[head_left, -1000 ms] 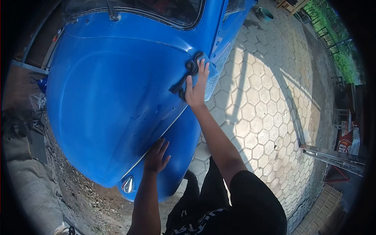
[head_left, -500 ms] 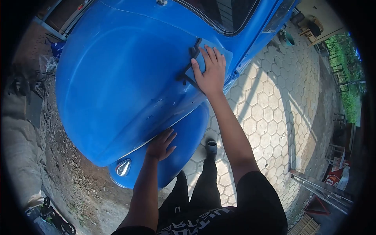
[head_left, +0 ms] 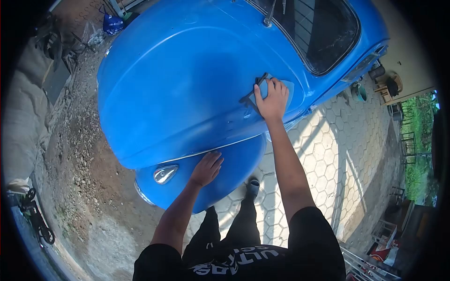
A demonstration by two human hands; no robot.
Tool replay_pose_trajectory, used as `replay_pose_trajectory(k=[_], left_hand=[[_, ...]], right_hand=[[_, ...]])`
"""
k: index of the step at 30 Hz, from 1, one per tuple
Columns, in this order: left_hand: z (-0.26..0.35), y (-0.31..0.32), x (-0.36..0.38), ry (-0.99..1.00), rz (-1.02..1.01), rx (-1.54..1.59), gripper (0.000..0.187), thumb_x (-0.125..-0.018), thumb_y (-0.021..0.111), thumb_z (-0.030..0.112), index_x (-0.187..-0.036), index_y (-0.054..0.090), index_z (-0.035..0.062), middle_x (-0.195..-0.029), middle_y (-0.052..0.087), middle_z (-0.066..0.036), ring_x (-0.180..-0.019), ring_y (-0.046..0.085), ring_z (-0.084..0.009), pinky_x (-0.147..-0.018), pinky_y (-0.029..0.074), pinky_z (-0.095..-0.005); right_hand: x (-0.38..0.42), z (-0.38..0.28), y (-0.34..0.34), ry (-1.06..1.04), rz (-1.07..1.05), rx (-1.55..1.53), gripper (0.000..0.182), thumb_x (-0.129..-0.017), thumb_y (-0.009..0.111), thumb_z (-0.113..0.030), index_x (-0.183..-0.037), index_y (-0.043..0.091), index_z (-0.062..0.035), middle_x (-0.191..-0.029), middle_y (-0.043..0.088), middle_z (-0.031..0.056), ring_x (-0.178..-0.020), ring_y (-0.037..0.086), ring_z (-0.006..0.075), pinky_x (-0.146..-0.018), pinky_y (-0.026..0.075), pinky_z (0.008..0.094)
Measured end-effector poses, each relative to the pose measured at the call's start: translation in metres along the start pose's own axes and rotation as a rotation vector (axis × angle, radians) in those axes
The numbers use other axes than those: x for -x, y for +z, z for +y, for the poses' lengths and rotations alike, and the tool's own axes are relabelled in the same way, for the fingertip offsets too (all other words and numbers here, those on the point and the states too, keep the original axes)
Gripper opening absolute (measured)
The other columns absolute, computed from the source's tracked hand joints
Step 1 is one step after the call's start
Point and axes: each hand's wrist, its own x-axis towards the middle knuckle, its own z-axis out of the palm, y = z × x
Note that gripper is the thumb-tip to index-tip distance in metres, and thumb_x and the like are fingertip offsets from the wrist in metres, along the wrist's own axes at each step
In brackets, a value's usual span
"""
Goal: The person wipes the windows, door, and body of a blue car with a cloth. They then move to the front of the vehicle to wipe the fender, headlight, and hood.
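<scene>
at two o'clock, the right hand lies flat over the cloth on the blue hood; apart at seven, the left hand rests on the fender. trapped grit could scratch paint!

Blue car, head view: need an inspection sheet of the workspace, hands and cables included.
Surface: curved blue hood, glossy; small marks near the cloth, nature unclear.
Things: light-blue cloth on the hood, dark strip at its edge; chrome lamp on the fender.
Clutter: blue bag and green bucket on the ground, away from the hands.
Hands: right hand on the cloth; left hand on the fender.
Cables: nothing seen.
Surroundings: sunlit hexagonal paving, bare soil opposite.
</scene>
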Motion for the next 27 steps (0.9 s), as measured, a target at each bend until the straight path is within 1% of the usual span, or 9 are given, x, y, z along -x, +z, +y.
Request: replay_pose_trajectory(k=[3, 8, 11, 14, 18, 21, 22, 25, 27], left_hand=[[0.008, -0.022, 0.081, -0.168, 0.097, -0.094, 0.045, -0.097, 0.071, 0.026, -0.138, 0.064, 0.0069, -0.153, 0.054, -0.018, -0.145, 0.050, -0.0374, -0.124, 0.035, -0.0577], [-0.001, -0.044, 0.189, -0.497, 0.353, -0.262, 0.062, -0.094, 0.074, 0.032, -0.148, 0.054, 0.0080, -0.159, 0.045, -0.025, -0.150, 0.042, -0.0467, -0.125, 0.029, -0.0650], [-0.028, -0.055, 0.196, -0.745, 0.508, -0.288, 0.074, -0.095, 0.073, 0.033, -0.154, 0.040, 0.0038, -0.162, 0.037, -0.031, -0.152, 0.034, -0.0534, -0.126, 0.021, -0.0670], [-0.047, -0.049, 0.194, -0.859, 0.479, -0.158, 0.085, -0.095, 0.071, 0.042, -0.158, 0.032, 0.0002, -0.165, 0.032, -0.031, -0.153, 0.030, -0.0528, -0.127, 0.019, -0.0660], [-0.052, -0.034, 0.202, -0.815, 0.520, -0.098, 0.092, -0.094, 0.066, 0.051, -0.159, 0.030, -0.0026, -0.165, 0.033, -0.031, -0.153, 0.030, -0.0524, -0.128, 0.020, -0.0643], [-0.053, -0.036, 0.203, -0.807, 0.521, -0.064, 0.091, -0.094, 0.066, 0.051, -0.159, 0.031, -0.0030, -0.165, 0.033, -0.031, -0.154, 0.030, -0.0526, -0.128, 0.020, -0.0644], [-0.054, -0.035, 0.204, -0.825, 0.510, -0.080, 0.090, -0.094, 0.065, 0.052, -0.158, 0.032, -0.0013, -0.164, 0.033, -0.031, -0.152, 0.032, -0.0527, -0.127, 0.023, -0.0628], [-0.054, -0.032, 0.205, -0.863, 0.518, -0.020, 0.089, -0.093, 0.066, 0.052, -0.158, 0.033, 0.0006, -0.164, 0.034, -0.031, -0.150, 0.034, -0.0529, -0.125, 0.027, -0.0609], [-0.053, -0.034, 0.205, -0.885, 0.509, -0.014, 0.086, -0.093, 0.066, 0.050, -0.157, 0.035, 0.0016, -0.163, 0.035, -0.031, -0.149, 0.036, -0.0526, -0.123, 0.030, -0.0591]], right_hand=[[0.022, -0.018, 0.005, -0.077, -0.013, 0.032, 0.050, -0.096, 0.070, -0.046, -0.122, 0.071, -0.0037, -0.134, 0.064, 0.0136, -0.127, 0.054, 0.0355, -0.114, 0.036, 0.0517], [0.096, -0.090, 0.024, -0.263, 0.008, -0.059, 0.046, -0.088, 0.076, -0.049, -0.111, 0.072, -0.0089, -0.123, 0.064, 0.0086, -0.121, 0.053, 0.0331, -0.109, 0.037, 0.0574], [0.110, -0.126, 0.027, -0.358, -0.051, -0.051, 0.045, -0.089, 0.075, -0.049, -0.111, 0.072, -0.0099, -0.123, 0.064, 0.0083, -0.120, 0.053, 0.0329, -0.109, 0.038, 0.0565], [0.127, -0.164, 0.031, -0.439, -0.088, -0.079, 0.044, -0.089, 0.075, -0.050, -0.111, 0.073, -0.0118, -0.123, 0.064, 0.0075, -0.119, 0.053, 0.0320, -0.109, 0.038, 0.0557], [0.148, -0.210, 0.039, -0.504, -0.159, -0.083, 0.042, -0.089, 0.075, -0.051, -0.112, 0.074, -0.0164, -0.123, 0.064, 0.0046, -0.120, 0.053, 0.0299, -0.110, 0.038, 0.0554], [0.172, -0.248, 0.049, -0.585, -0.202, -0.071, 0.042, -0.088, 0.074, -0.053, -0.112, 0.074, -0.0186, -0.124, 0.064, 0.0033, -0.121, 0.053, 0.0292, -0.113, 0.036, 0.0551], [0.183, -0.259, 0.052, -0.612, -0.256, -0.079, 0.049, -0.085, 0.078, -0.052, -0.122, 0.069, -0.0216, -0.129, 0.062, 0.0015, -0.125, 0.054, 0.0278, -0.116, 0.035, 0.0545], [0.218, -0.292, 0.068, -0.861, -0.328, -0.113, 0.063, -0.081, 0.082, -0.052, -0.133, 0.062, -0.0242, -0.134, 0.059, -0.0004, -0.130, 0.053, 0.0261, -0.119, 0.035, 0.0535], [0.227, -0.300, 0.073, -0.847, -0.343, -0.103, 0.071, -0.079, 0.086, -0.048, -0.140, 0.056, -0.0265, -0.143, 0.056, -0.0021, -0.140, 0.049, 0.0253, -0.121, 0.033, 0.0530]])
